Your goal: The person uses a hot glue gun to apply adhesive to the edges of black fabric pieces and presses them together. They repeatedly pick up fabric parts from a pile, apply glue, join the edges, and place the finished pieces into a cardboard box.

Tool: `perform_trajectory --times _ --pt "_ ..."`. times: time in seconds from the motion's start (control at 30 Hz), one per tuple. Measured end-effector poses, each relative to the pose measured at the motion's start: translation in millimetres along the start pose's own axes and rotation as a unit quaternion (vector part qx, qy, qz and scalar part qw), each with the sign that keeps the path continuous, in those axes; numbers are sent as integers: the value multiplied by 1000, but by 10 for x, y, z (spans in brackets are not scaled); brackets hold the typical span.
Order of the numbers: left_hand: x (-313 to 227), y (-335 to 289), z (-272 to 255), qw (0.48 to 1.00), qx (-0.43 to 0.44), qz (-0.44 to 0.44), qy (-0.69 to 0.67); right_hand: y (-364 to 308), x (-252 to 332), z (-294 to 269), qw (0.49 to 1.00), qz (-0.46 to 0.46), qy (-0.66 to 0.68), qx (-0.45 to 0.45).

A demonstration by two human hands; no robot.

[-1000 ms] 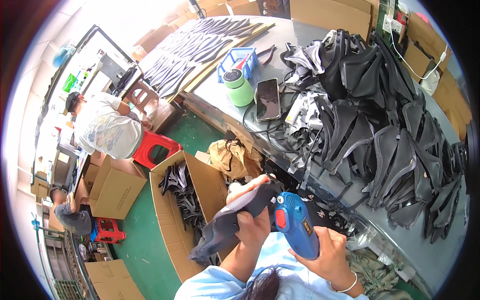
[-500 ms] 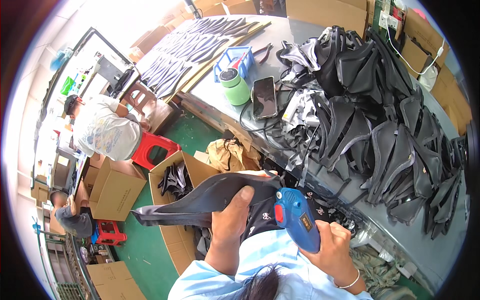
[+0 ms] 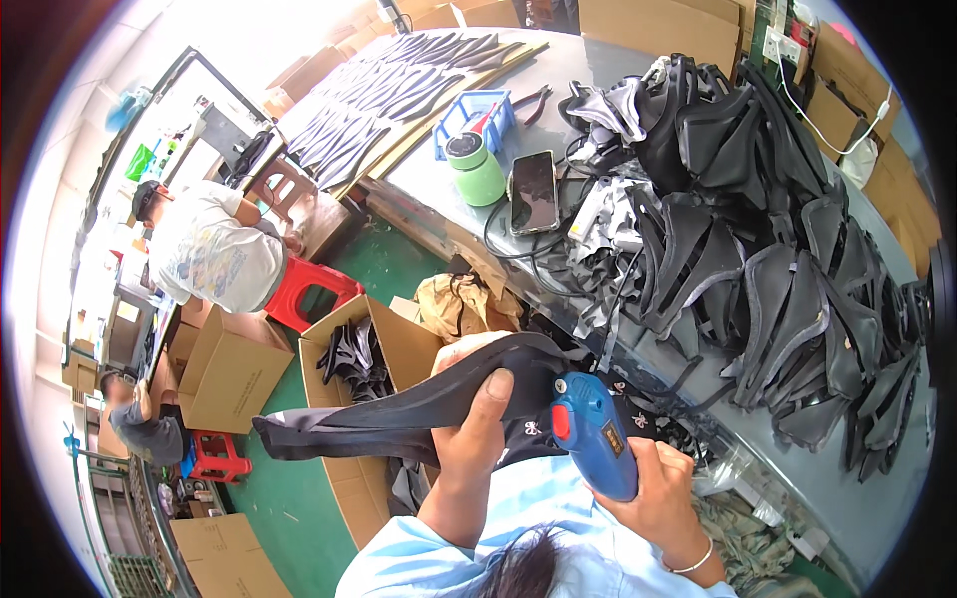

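My left hand (image 3: 477, 414) grips a long, curved black padded piece (image 3: 399, 404), thumb on its near face, with one end pointing left over a cardboard box. The fingers behind the piece are mostly hidden. My right hand (image 3: 658, 488) is wrapped round the handle of a blue handheld power tool (image 3: 598, 439) with a red button. The tool's head is at the right end of the black piece; whether they touch is hard to tell, as its working tip is hidden.
The metal table (image 3: 638, 359) on the right bears a heap of black shaped pads (image 3: 758, 249), a phone (image 3: 534, 194), a green bottle (image 3: 475, 169) and a blue basket (image 3: 477, 120). An open carton (image 3: 399, 334) stands below my left arm. Two people sit working at far left near red stools (image 3: 309, 289).
The black piece has turned slightly, its left end a little lower and its right part higher. The blue tool stays close to its right end, in nearly the same place.
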State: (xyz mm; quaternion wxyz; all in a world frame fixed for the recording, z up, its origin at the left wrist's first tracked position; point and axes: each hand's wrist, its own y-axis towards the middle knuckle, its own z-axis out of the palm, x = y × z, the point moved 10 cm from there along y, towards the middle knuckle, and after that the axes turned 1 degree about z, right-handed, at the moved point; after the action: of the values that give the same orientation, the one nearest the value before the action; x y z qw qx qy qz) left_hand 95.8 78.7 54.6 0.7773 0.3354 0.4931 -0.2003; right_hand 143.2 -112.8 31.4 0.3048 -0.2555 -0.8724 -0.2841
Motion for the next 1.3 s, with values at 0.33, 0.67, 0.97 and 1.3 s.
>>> perform_trajectory --times 0.33,0.67,0.97,1.3 --pt "163 -70 72 995 -20 -79 -49 54 48 -16 997 15 69 -9" --pt "141 132 167 959 211 -133 133 -3 45 -16 999 -14 -30 14" --pt "110 147 430 871 398 7 287 -9 38 64 998 -13 38 41" --pt "329 -87 439 921 309 54 232 54 159 65 987 -18 150 49"
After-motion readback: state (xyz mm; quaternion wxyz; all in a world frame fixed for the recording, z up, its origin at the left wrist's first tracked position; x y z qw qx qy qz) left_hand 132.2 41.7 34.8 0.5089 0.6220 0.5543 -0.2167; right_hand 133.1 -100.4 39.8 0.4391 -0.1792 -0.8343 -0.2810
